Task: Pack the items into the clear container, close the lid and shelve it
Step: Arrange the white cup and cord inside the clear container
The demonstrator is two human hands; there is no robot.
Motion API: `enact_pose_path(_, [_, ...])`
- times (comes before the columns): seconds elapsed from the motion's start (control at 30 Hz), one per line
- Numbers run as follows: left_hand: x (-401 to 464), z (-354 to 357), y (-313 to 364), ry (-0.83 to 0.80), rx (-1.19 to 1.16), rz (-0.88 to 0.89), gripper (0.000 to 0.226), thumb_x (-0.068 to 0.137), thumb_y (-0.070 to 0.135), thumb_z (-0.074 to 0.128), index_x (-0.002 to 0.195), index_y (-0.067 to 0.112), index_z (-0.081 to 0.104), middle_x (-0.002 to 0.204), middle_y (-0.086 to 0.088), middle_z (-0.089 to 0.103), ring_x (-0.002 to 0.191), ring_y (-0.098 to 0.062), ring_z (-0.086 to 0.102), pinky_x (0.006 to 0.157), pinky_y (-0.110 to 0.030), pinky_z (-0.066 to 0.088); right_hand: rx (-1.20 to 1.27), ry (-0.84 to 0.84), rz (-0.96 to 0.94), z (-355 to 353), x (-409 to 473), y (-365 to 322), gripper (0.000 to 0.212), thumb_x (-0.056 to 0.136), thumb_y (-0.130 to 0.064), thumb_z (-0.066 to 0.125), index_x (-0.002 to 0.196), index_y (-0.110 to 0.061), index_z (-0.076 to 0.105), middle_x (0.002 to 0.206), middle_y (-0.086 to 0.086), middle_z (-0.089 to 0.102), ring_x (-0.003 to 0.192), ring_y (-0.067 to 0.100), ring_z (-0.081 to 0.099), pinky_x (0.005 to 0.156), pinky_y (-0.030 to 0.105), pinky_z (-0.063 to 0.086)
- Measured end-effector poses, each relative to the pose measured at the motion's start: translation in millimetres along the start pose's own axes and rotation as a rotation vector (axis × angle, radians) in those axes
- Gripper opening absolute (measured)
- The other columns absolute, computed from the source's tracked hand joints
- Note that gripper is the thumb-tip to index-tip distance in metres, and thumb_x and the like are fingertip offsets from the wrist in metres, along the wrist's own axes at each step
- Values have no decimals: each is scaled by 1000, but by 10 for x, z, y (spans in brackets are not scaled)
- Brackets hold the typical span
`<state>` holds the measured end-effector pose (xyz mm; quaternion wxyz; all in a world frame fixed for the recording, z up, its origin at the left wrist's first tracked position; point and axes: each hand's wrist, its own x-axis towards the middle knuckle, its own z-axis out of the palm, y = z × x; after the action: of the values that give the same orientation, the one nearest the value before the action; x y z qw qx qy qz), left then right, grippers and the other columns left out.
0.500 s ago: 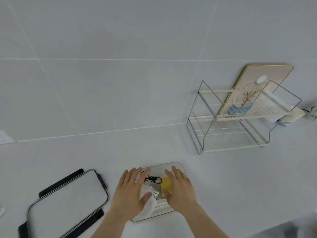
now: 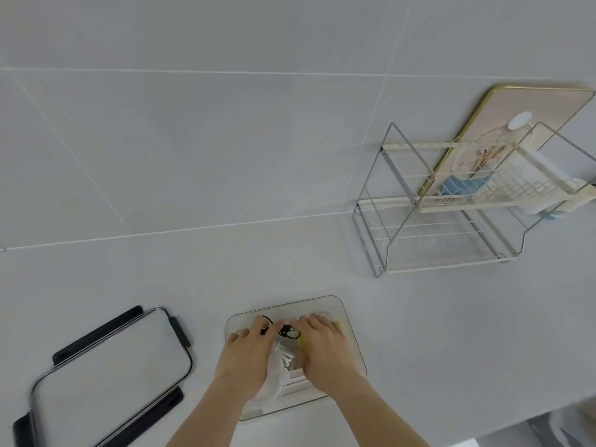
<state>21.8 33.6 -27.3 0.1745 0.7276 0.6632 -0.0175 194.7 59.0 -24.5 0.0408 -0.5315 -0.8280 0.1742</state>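
Since the earlier frame both hands have moved deeper into the clear container (image 2: 346, 321), and the fingers, which lay spread flat, are now curled down. The left hand (image 2: 246, 358) presses on white soft items (image 2: 277, 372), and the right hand (image 2: 324, 350) covers a yellow item (image 2: 301, 341); whether either hand really grips something, I cannot tell. The container stands on the counter (image 2: 451, 333), its lid (image 2: 106, 379) well apart on the left. The container looks rigid, light and smooth, so it is probably slippery; I would hold it by both long rims when carrying it to the wire rack (image 2: 445, 221).
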Motion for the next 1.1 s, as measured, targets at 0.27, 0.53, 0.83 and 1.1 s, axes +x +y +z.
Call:
enact_pose_path(0.27, [165, 19, -84, -143, -148, 16, 80, 82, -3, 50, 145, 38, 25, 133, 4, 39, 102, -26, 55, 79, -28, 42, 15, -15, -4, 149, 112, 21, 59, 67, -37, 83, 120, -27, 60, 113, -9, 68, 113, 20, 60, 99, 32, 43])
enact_pose_path(0.53, [172, -41, -123, -118, -293, 7, 80, 79, -3, 51, 144, 38, 30, 133, 7, 44, 97, -25, 59, 79, -29, 46, -62, -10, -17, 265, 151, -5, 67, 58, -42, 86, 118, -25, 59, 106, -4, 66, 104, 23, 61, 98, 39, 47])
enact_pose_path(0.83, [104, -116, -113, -156, -215, 45, 104, 74, -1, 59, 147, 49, 5, 128, 5, 37, 81, -24, 56, 69, -27, 40, -2, -78, -23, 258, 191, -66, 52, 78, -20, 66, 129, -23, 53, 116, -5, 68, 115, 23, 55, 113, 36, 27])
enact_pose_path(1.1, [61, -213, -148, -77, -309, 83, 105, 73, -1, 58, 145, 54, 6, 124, 10, 39, 58, -14, 44, 57, -25, 39, 219, -20, 70, 143, 233, -81, 48, 76, -12, 51, 120, -28, 62, 111, -9, 72, 105, 21, 60, 99, 31, 34])
